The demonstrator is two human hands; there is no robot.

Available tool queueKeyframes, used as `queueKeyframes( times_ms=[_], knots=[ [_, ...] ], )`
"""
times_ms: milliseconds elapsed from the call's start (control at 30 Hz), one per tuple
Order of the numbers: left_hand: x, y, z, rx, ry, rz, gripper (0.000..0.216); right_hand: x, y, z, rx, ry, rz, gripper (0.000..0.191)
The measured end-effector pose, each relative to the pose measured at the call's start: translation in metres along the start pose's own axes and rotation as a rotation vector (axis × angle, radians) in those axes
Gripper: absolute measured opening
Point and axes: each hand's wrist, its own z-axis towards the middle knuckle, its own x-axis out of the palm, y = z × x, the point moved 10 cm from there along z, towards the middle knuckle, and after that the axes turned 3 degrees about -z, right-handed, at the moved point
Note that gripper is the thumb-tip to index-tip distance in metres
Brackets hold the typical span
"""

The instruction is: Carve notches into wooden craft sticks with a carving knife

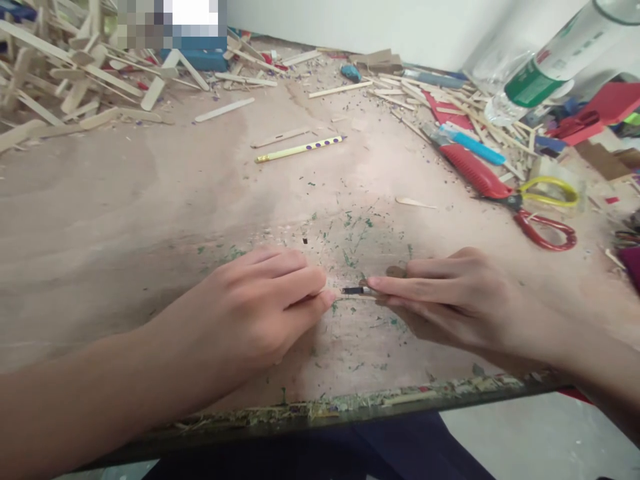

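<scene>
My left hand [265, 300] is closed low over the tabletop, thumb and forefinger pinching one end of a thin wooden craft stick [363, 298]. Most of the stick's left part is hidden under those fingers. My right hand [445, 293] grips a small craft knife [355, 291], its dark blade pointing left, lying along the stick near my left fingertips. The knife's handle is covered by my fingers. Green shavings [350, 233] are scattered on the wood just beyond both hands.
A yellow pencil [300, 149] lies beyond my hands. Scissors [545, 207], a red utility knife [473, 170] and a blue cutter [473, 143] lie at right, near a plastic bottle [535, 80]. Loose craft sticks [75, 73] pile up at far left. The table's front edge [320, 417] holds scraps.
</scene>
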Motion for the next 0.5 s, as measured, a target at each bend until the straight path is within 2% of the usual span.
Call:
queueKeyframes(
  times_ms=[200, 500],
  knots=[
    [-0.0018, 0.0007, -0.0036, -0.008, 0.014, -0.035, 0.037, 0.0013, 0.0012, -0.0005, -0.011, 0.024, -0.006, 0.029],
    [-0.0017, -0.0008, -0.0028, -0.011, -0.011, -0.014, 0.036, 0.0001, 0.0025, -0.0003, -0.001, 0.021, -0.015, 0.029]
  ],
)
